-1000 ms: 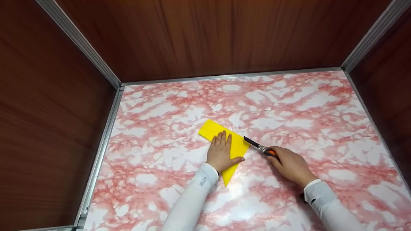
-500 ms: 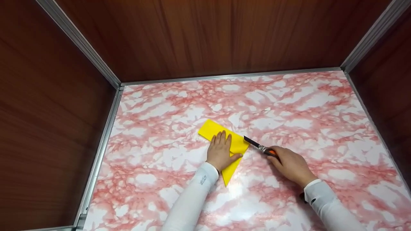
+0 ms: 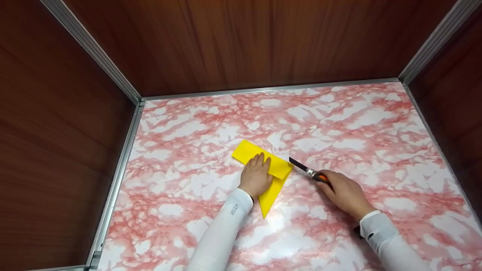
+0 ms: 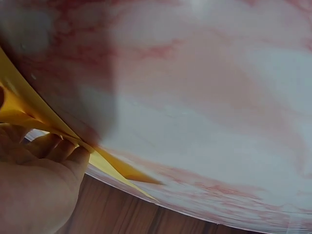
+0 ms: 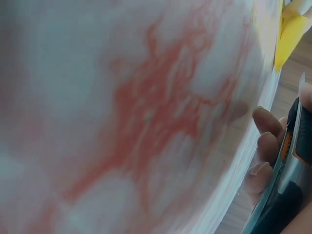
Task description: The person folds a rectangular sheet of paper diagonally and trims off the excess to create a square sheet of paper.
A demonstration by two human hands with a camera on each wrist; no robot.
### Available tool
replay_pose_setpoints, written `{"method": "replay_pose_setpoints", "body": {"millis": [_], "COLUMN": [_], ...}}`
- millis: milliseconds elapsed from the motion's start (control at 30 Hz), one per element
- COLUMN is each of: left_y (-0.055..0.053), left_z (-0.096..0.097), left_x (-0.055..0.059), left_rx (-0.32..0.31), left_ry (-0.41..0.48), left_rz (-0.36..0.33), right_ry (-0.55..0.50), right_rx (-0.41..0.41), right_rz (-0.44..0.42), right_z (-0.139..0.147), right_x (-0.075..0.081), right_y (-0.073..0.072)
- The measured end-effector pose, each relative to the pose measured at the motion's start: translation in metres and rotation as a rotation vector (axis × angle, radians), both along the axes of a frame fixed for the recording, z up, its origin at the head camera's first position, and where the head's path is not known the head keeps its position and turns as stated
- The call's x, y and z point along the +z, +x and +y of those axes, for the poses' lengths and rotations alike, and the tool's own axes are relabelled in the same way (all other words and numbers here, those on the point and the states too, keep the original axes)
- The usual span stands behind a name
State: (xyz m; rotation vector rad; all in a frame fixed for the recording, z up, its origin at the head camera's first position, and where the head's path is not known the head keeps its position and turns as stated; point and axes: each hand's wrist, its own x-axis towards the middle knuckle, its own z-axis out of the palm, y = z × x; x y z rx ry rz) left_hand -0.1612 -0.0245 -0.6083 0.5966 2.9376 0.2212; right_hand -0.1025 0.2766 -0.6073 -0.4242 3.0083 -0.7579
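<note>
While the left hand (image 3: 256, 177) lies across the yellow paper (image 3: 277, 165), fingers extended, seemingly to steady it well in from the left edge of the worktop (image 3: 180, 158), the knife (image 3: 311, 172) slants just beside the paper's right corner, its handle enclosed by the curled right hand (image 3: 348, 192), presumably for control of the blade.

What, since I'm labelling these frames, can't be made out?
Head view: middle of the yellow sheet, under the left hand.
Head view: much of the knife handle, inside the right hand.
Head view: left sleeve print, too small.
Left wrist view: the sheet, cut off by the left edge.
</note>
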Motion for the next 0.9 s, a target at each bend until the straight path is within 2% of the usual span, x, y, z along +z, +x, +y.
{"method": "replay_pose_setpoints", "body": {"millis": [133,367,600,900], "left_y": [0.001,0.0,0.0,0.001], "left_z": [-0.004,-0.01,-0.012,-0.013], "left_x": [0.002,0.005,0.008,0.007], "left_rx": [-0.028,-0.083,-0.086,-0.101], "left_ry": [0.03,0.02,0.029,0.033], "left_rz": [-0.045,-0.088,-0.114,-0.119], "right_ry": [0.002,-0.019,0.026,0.072], "right_rx": [0.021,0.087,0.138,0.119], "right_rz": [0.039,0.119,0.075,0.071], "right_z": [0.008,0.025,0.032,0.01], "right_x": [-0.001,-0.001,0.0,0.001], "right_y": [0.002,0.006,0.009,-0.001]}}
